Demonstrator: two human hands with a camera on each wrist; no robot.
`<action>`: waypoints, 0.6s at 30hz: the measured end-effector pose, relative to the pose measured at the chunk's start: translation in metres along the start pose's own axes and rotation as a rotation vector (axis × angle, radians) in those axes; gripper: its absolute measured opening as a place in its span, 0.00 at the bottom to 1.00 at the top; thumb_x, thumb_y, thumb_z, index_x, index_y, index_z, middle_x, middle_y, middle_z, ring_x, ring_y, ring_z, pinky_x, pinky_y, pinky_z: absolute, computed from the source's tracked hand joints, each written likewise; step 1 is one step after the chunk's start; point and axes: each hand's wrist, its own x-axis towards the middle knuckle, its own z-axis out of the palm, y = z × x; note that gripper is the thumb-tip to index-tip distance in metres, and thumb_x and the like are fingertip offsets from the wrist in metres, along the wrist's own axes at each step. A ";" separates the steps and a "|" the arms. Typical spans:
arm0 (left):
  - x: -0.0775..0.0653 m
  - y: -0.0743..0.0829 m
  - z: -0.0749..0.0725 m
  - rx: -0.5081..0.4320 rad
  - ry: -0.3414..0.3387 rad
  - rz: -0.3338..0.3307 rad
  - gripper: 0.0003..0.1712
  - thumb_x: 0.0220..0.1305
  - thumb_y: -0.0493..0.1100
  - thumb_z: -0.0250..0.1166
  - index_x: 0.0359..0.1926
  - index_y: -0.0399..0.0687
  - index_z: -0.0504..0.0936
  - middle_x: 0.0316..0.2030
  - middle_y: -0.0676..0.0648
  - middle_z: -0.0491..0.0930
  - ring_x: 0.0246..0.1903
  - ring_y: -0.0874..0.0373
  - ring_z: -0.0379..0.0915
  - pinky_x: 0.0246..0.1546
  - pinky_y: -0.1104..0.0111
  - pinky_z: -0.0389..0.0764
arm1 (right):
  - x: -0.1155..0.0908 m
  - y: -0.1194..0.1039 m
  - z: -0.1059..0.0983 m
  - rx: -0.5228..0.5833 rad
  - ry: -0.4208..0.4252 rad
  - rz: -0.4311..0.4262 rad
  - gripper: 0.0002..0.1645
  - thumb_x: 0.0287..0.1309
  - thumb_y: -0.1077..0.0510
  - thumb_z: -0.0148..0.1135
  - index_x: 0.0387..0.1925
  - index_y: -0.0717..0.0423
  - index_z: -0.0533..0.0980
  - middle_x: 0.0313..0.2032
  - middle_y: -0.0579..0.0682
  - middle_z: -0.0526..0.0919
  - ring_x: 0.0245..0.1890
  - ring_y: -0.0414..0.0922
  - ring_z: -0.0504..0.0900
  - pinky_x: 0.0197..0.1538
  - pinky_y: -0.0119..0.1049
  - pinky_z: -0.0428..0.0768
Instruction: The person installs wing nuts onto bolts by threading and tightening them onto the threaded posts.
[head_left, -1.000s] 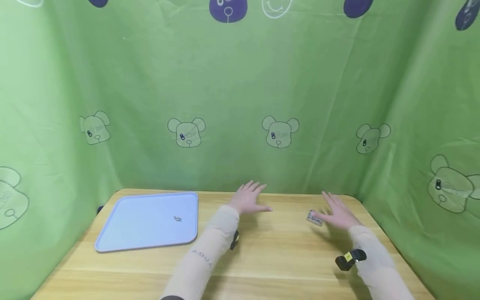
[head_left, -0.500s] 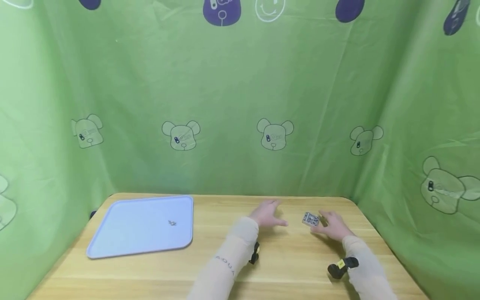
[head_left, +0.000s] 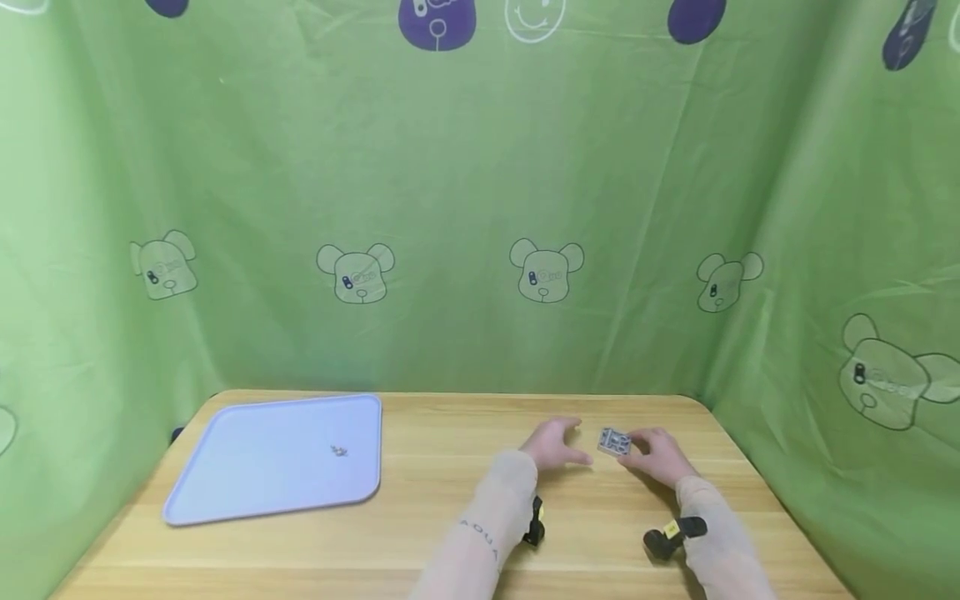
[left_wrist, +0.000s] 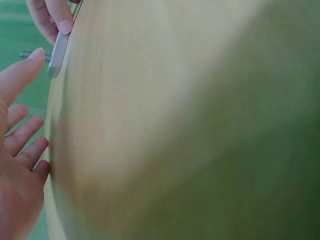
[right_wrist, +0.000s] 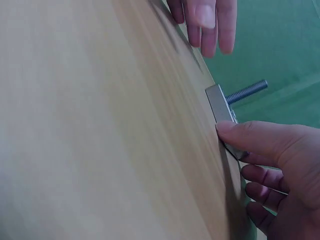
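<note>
The sleeves (head_left: 489, 518) came in nearest, a camera (head_left: 672, 537) worn at the right wrist, likely so the lens faced the fingers' work. Beyond it, the right hand (head_left: 658, 455) pinched the block (head_left: 614, 442) at its right end, thumb on the near side and a finger on the far side. That edge grip seemed chosen to leave free the patterned top and the bolt (right_wrist: 247, 92) rising from it. The block lay low over the desk (head_left: 450, 467), apparently flat on it; whether it was raised at all could not be told.

The left hand (head_left: 553, 444) held nothing: its fingers were loosely bent, thumb apart, facing the block's left end across a gap, placed perhaps to steady it from that side. Well off to the left, the tray (head_left: 262, 467) carried some small bits (head_left: 339, 451), too small to make out, probably gathered there so they would not stray. The green cloth (head_left: 450, 358) hung behind everything.

Against half a second earlier, the left hand had come nearer the block, and the right hand's fingers sat more closely about its end. The tray and bits looked unmoved, apart from a slight shift of the whole view.
</note>
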 end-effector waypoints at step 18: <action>-0.002 0.001 0.005 0.219 0.039 0.064 0.34 0.51 0.49 0.75 0.58 0.42 0.78 0.57 0.47 0.80 0.60 0.56 0.73 0.64 0.70 0.70 | 0.004 -0.018 0.015 0.104 -0.064 -0.098 0.32 0.45 0.49 0.75 0.50 0.62 0.80 0.45 0.57 0.80 0.46 0.50 0.75 0.52 0.49 0.75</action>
